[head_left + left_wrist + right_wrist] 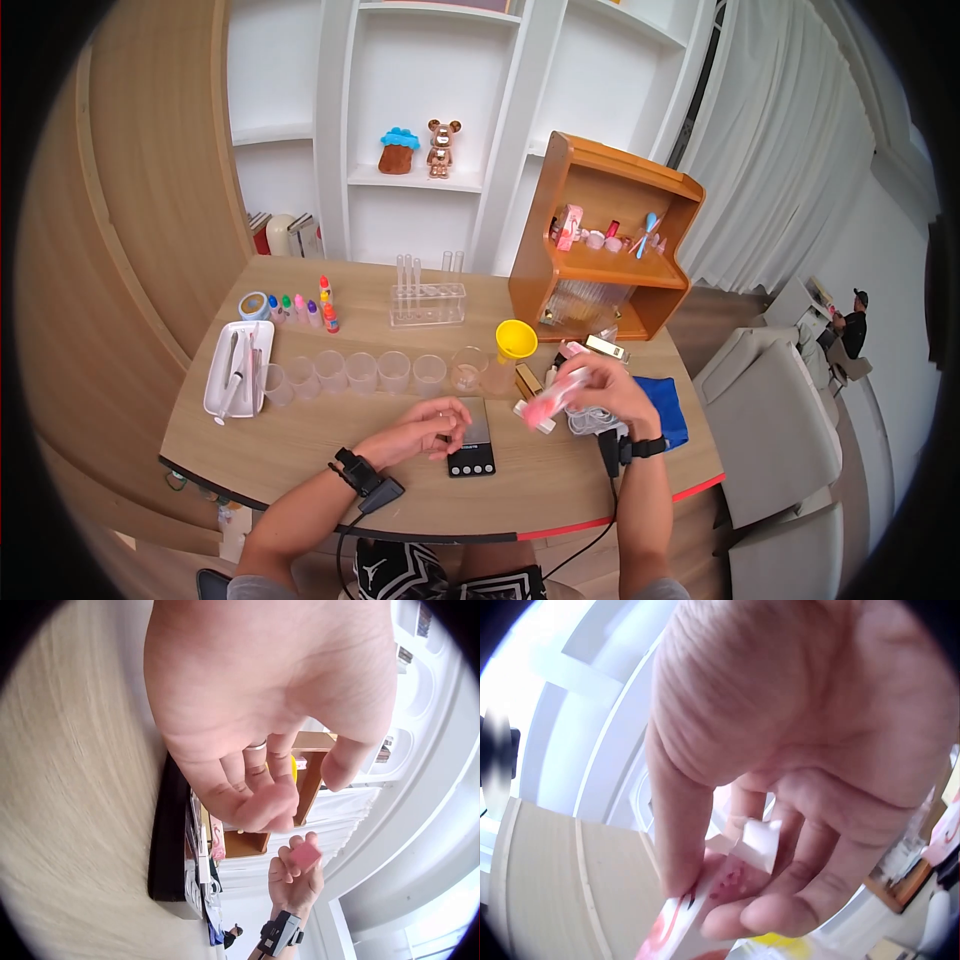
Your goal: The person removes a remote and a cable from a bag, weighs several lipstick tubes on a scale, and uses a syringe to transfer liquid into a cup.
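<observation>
My right hand [612, 388] pinches a small pink-and-white cardboard box [545, 405] between thumb and fingers, above the table's right side. In the right wrist view, the white end flap [762, 844] of this box stands open near my fingers, and its side carries a flamingo-like print. My left hand [428, 428] is over the edge of a small black digital scale [471, 462], its fingers loosely bent and holding nothing. From the left wrist view, the scale [171, 847] lies below that hand, while the box's pink end [305, 856] faces the camera.
A row of clear cups [362, 372] runs across the table, ending near a yellow funnel [516, 340]. Behind are a test-tube rack [428, 306] and small coloured bottles [300, 312]. A white tray [213, 385] lies left; a wooden shelf [545, 240], white cable [592, 420] and blue cloth [668, 405] are right.
</observation>
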A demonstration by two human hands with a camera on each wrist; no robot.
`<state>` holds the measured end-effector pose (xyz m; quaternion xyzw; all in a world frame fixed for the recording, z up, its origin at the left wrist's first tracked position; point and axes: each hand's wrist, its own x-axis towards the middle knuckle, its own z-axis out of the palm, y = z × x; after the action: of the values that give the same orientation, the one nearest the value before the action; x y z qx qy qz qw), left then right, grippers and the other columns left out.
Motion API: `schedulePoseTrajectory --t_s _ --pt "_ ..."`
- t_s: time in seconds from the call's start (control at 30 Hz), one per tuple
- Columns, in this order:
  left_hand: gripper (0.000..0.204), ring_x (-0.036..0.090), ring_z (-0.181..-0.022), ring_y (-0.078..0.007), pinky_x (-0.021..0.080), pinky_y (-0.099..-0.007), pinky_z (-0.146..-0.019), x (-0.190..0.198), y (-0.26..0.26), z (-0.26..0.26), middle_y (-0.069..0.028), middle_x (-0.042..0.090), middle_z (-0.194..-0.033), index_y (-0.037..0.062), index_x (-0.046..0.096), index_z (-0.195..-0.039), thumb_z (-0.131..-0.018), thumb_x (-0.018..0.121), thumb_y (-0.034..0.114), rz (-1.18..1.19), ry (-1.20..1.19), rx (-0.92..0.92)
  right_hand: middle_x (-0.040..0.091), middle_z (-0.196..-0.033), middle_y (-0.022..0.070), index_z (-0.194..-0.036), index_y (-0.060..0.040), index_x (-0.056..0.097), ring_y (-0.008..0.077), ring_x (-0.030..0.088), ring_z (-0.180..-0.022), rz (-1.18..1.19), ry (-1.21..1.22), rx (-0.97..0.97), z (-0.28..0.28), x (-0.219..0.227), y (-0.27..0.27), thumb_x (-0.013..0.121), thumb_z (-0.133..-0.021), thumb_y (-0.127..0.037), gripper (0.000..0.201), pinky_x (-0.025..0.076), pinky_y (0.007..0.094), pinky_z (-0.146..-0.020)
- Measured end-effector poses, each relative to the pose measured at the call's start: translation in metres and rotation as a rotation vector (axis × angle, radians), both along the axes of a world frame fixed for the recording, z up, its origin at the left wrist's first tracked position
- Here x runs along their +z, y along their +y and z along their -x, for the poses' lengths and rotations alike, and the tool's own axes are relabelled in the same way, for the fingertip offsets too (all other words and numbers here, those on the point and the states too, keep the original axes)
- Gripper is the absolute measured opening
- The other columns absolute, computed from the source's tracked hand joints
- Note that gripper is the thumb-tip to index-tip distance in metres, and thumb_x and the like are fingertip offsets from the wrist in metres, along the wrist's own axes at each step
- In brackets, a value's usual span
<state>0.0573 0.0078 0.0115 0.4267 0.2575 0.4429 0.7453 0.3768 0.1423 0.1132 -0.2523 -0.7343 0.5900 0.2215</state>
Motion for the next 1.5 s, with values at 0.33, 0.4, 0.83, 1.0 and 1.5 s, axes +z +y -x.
schedulePoseTrajectory --t_s 0.33,0.4,0.83,1.0,1.5 --pt "0.039 0.066 -0.105 -0.0177 0.054 -0.0324 -0.090 0.003 -0.003 -0.010 -0.0099 0.062 -0.119 0.0045 0.047 -0.135 -0.103 0.061 0.022 -0.145 0.108 -0.057 0.068 -0.116 0.0032 -0.123 -0.0023 0.063 0.0128 0.065 -0.108 0.094 0.045 0.337 0.081 -0.049 -0.037 0.076 -0.088 0.002 0.038 0.052 0.0301 -0.097" --pt "0.042 0.066 -0.105 -0.0180 0.054 -0.0326 -0.090 0.004 -0.004 -0.007 -0.0097 0.062 -0.118 0.0046 0.045 -0.137 -0.103 0.062 0.022 -0.104 0.109 -0.119 0.068 -0.116 0.0033 -0.124 -0.0022 0.063 0.0129 0.065 -0.109 0.126 0.074 0.310 0.080 -0.058 -0.036 0.076 -0.088 0.002 0.038 0.052 0.0303 -0.097" --pt "0.041 0.068 -0.098 -0.0210 0.055 -0.0342 -0.084 -0.003 0.000 -0.007 -0.0114 0.064 -0.111 0.0061 0.042 -0.141 -0.105 0.056 0.019 0.020 -0.029 -0.112 0.067 -0.105 0.0007 -0.132 -0.0054 0.059 0.0087 0.062 -0.099 0.096 0.079 0.141 0.070 -0.061 -0.040 0.073 -0.092 -0.003 0.042 0.051 0.0275 -0.089" --pt "0.045 0.058 -0.080 -0.0155 0.047 -0.0295 -0.070 -0.009 0.000 -0.006 -0.0064 0.059 -0.101 0.0077 0.042 -0.143 -0.104 0.060 0.022 0.064 -0.071 -0.145 0.068 -0.101 0.0012 -0.123 -0.0073 0.065 0.0059 0.063 -0.087 -0.086 0.155 0.157 0.081 -0.076 -0.045 0.075 -0.093 -0.011 0.032 0.050 0.0235 -0.074" --pt "0.044 0.053 -0.069 -0.0165 0.043 -0.0301 -0.061 -0.012 0.000 -0.005 -0.0082 0.058 -0.091 0.0030 0.048 -0.134 -0.102 0.059 0.030 0.033 -0.103 0.009 0.070 -0.090 0.0168 -0.095 0.0014 0.071 0.0275 0.069 -0.077 -0.775 -0.255 -0.885 -0.003 -0.065 0.025 0.067 -0.083 0.000 0.013 0.055 0.0367 -0.072"
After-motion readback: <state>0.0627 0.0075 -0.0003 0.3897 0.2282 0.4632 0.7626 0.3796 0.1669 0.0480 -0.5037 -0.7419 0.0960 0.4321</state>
